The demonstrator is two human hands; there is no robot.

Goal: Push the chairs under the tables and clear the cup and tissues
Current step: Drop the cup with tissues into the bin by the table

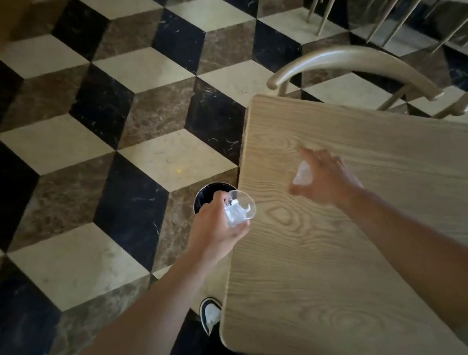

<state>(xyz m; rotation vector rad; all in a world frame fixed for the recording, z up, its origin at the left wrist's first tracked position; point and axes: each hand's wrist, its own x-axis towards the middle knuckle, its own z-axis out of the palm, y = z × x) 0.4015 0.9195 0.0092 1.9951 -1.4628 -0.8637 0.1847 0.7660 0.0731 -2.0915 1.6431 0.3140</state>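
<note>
Beside the table (342,252) edge, left hand (216,234) gripped a clear cup (241,209) stuffed with tissue, tipped over a dark bin (204,196), likely to dump it. Right hand (326,179) pinched another tissue (301,175) above the tabletop. Bin mostly hidden; right hand blurred. One chair (346,65) looked tucked in.

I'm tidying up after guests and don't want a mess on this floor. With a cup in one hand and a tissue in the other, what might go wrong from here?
1. The left hand holds the clear cup tilted past the table edge; its crumpled tissue could spill beside the dark bin rather than in it.
2. The right hand pinches a tissue wad loosely; it looks easy to drop.
3. A slipped grip means the cup hits hard tile floor.
</note>
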